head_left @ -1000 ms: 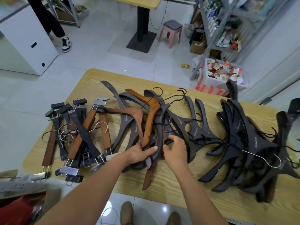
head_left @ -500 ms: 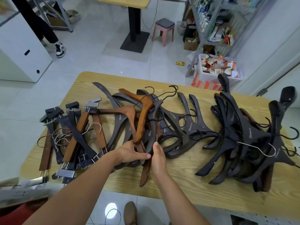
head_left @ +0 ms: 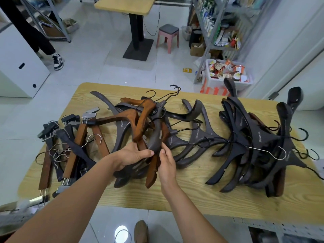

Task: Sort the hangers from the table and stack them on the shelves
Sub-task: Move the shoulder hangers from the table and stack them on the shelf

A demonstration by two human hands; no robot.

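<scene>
Both hands are in the middle pile right now. My left hand (head_left: 135, 156) has its fingers curled round a bunch of hanger arms, thumb on top, mostly the reddish-brown hangers (head_left: 143, 118). My right hand (head_left: 167, 163) is just beside it, fingertips pinching the lower arm of a grey-brown hanger (head_left: 156, 135). Everything's on the wooden table (head_left: 192, 195): clip hangers (head_left: 77, 148) off to the left, black hangers (head_left: 263, 146) heaped well to the right.

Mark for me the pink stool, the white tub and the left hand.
pink stool (head_left: 169, 29), head view, grey seat
white tub (head_left: 213, 82), head view, front wall
left hand (head_left: 133, 156), head view, back of hand
</scene>
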